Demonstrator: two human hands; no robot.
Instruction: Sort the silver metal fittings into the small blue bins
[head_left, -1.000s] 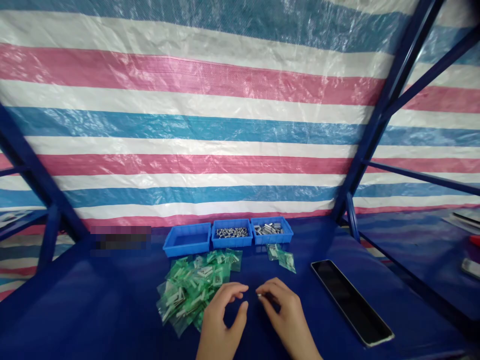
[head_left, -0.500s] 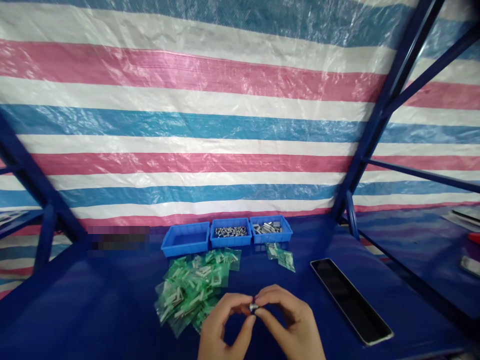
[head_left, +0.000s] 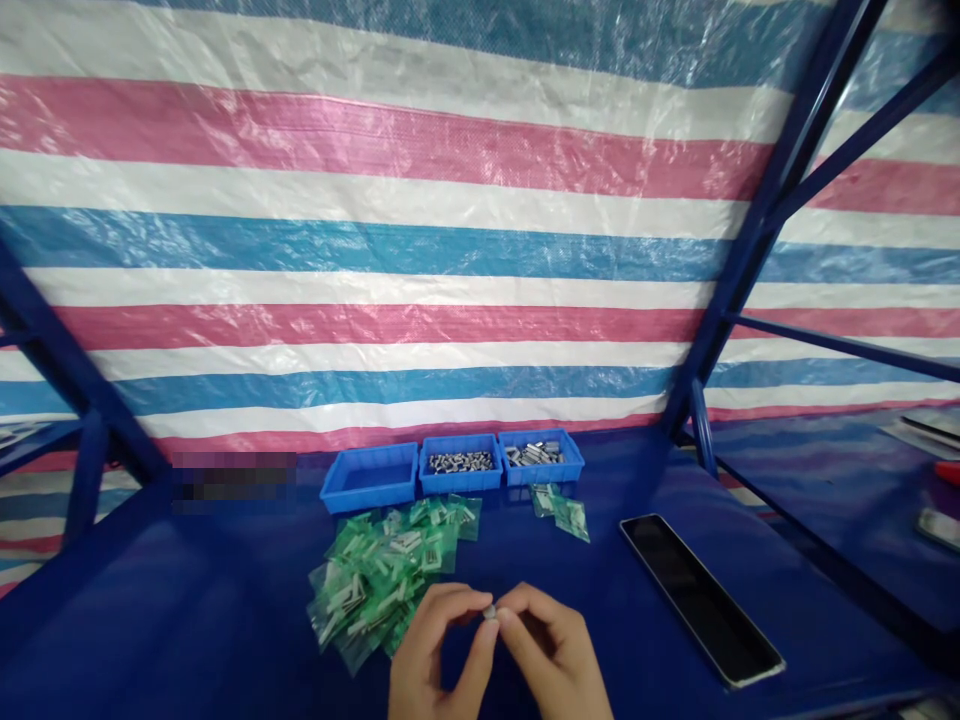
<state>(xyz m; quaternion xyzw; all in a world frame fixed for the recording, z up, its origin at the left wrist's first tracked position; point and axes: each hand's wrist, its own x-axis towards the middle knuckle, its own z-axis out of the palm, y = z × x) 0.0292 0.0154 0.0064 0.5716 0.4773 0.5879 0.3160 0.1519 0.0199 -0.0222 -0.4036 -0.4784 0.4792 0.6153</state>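
Observation:
Low in the middle of the head view, my left hand point(head_left: 442, 650) pinches a small silvery metal piece point(head_left: 490, 611) between thumb and fingertips. My right hand point(head_left: 551, 645) is closed too, its thumb and forefinger pressed against the right side of that same piece. Its exact kind is too small to tell. Just left of my hands lies a heap of green-tinted clear plastic bags point(head_left: 390, 570) with slim metal and white parts inside. A pair of similar bags point(head_left: 561, 510) lies beyond my right hand.
At the back stand three blue bins: a bare left one point(head_left: 371, 478), a middle one point(head_left: 460, 488) with small metal pieces, and a right one point(head_left: 574, 462) with metal cylinders. A black flat device point(head_left: 701, 600) lies at right. Blue metal posts point(head_left: 731, 270) flank the striped sheet.
Both hands have shifted slightly left with the metal piece. My right hand has turned and come lower, its fingers more curled. The bags and bins stay put.

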